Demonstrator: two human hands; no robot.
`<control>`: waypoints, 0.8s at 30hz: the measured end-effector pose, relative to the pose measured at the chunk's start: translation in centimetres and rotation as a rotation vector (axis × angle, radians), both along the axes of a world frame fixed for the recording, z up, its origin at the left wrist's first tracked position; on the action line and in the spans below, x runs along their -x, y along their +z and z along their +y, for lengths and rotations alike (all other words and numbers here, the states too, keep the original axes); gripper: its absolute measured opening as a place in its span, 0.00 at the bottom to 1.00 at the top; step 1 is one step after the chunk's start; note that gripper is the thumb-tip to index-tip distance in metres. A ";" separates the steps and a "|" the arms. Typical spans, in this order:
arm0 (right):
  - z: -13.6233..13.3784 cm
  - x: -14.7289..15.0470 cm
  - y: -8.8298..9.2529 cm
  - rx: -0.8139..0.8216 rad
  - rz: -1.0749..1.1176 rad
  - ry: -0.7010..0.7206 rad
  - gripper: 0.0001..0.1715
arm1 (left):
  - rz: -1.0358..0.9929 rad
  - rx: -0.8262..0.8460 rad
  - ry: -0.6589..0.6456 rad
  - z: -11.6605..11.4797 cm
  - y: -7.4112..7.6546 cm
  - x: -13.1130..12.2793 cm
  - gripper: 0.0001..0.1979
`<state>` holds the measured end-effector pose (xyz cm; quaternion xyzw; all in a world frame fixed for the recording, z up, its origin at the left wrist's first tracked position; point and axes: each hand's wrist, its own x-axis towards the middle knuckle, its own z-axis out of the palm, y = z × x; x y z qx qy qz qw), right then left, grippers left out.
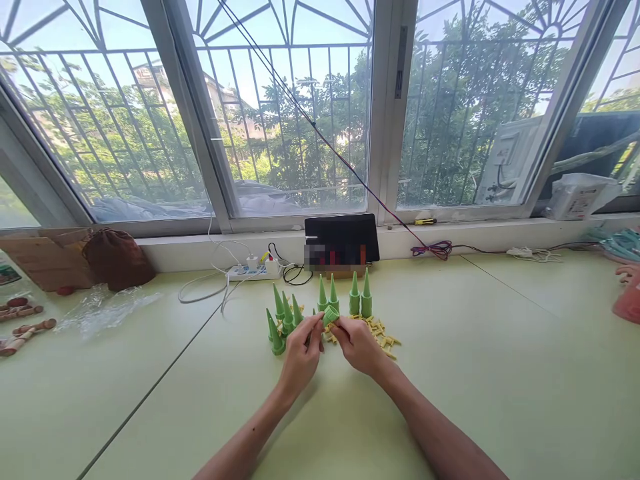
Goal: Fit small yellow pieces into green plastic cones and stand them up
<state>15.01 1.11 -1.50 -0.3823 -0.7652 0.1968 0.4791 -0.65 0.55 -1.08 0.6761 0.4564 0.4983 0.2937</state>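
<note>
Between my left hand (305,343) and my right hand (357,343) is a green plastic spike (331,315), tilted so its wide ribbed end shows. Fingertips of both hands pinch it, and the rest of it is hidden. Several more green spikes (278,340) stand points up in a group left of my hands. Behind the hands stand two others (323,291), with a further pair (367,297) to the right. Small yellow plastic pieces (383,340) lie in a loose pile beside and under my right hand.
A black screen (341,237) leans at the back of the pale green table (450,387). A power strip (255,270) with cables sits left of it. At far left are a brown pouch (117,259), plastic wrap and wooden pieces. A red container (627,303) is at the right edge, with someone's fingers nearby.
</note>
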 end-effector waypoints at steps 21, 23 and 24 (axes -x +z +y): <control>-0.1 0.1 0.6 -0.062 0.147 -0.149 0.17 | 0.186 -0.136 0.131 -0.5 0.5 -0.5 0.18; -0.1 0.1 0.6 -0.069 0.145 -0.142 0.16 | 0.144 -0.068 0.151 -0.6 0.5 -0.5 0.22; -0.1 0.1 0.6 -0.073 0.141 -0.137 0.15 | 0.103 -0.021 0.146 -0.6 0.6 -0.5 0.24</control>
